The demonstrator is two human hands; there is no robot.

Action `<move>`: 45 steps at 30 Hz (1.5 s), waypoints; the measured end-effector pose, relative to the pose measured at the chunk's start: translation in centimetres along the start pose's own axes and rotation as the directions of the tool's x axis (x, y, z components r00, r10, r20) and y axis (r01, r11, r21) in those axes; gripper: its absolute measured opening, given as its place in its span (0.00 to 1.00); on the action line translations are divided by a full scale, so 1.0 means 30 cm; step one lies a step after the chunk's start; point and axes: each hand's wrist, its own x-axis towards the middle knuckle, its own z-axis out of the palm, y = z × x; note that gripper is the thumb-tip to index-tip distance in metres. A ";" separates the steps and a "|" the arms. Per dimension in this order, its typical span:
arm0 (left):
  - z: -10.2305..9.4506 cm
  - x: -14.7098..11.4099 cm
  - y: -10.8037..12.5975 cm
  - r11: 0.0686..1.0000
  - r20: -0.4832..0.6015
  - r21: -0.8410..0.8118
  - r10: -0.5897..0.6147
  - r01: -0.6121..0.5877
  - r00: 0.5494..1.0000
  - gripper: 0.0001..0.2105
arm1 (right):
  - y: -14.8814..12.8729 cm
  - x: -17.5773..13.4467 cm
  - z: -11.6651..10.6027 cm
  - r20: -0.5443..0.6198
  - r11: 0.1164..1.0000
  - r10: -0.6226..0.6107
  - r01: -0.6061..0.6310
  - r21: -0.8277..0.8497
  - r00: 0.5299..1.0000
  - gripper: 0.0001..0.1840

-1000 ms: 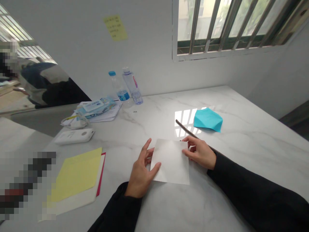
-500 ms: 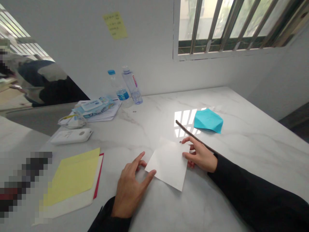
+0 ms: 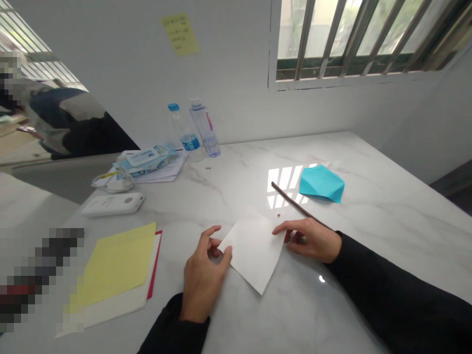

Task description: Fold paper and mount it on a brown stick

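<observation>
A white square sheet of paper (image 3: 254, 250) is turned cornerwise in front of me, one corner pointing towards me. At its left corner, my left hand (image 3: 204, 275) is closed, with the thumb over the paper and the fingers behind the edge. My right hand (image 3: 309, 238) grips the opposite corner; its index finger lies on top and the other fingers curl at the edge, partly hidden. Just beyond that hand, a thin brown stick (image 3: 291, 199) runs back under my right sleeve. A folded turquoise paper (image 3: 321, 183) lies farther back.
Yellow paper (image 3: 118, 258) on white and red sheets lies left. Behind it are a white power bank (image 3: 112, 204), a cable (image 3: 114, 181) and a wipes pack (image 3: 147, 160). Two plastic bottles (image 3: 191, 142) stand by the wall. A sticky note (image 3: 180, 34) hangs above. Another person (image 3: 66, 118) appears far left.
The white paper has turned a little, its near corner swinging left. My right index finger has come down onto its right corner. My left thumb and fingers have drawn closer together.
</observation>
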 end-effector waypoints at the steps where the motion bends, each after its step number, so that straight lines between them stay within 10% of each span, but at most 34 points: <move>1: 0.004 0.004 0.001 1.000 -0.021 0.003 -0.002 0.002 1.000 0.22 | 0.001 0.002 0.006 -0.031 0.998 -0.006 0.004 -0.057 0.999 0.22; 14: 0.055 0.099 0.025 0.999 -0.117 -0.035 -0.027 0.023 0.993 0.19 | -0.034 0.004 0.031 0.015 0.904 -0.332 0.323 -0.281 0.943 0.06; 32: 0.099 0.133 0.083 0.997 0.003 -0.031 0.078 -0.077 0.997 0.07 | -0.050 0.014 0.074 0.129 0.919 -0.327 0.347 -0.186 0.936 0.09; 45: 0.081 0.086 0.037 0.860 0.222 -0.079 0.508 -0.504 0.832 0.07 | -0.047 0.019 0.125 -0.112 0.938 -0.202 0.159 -0.309 0.973 0.13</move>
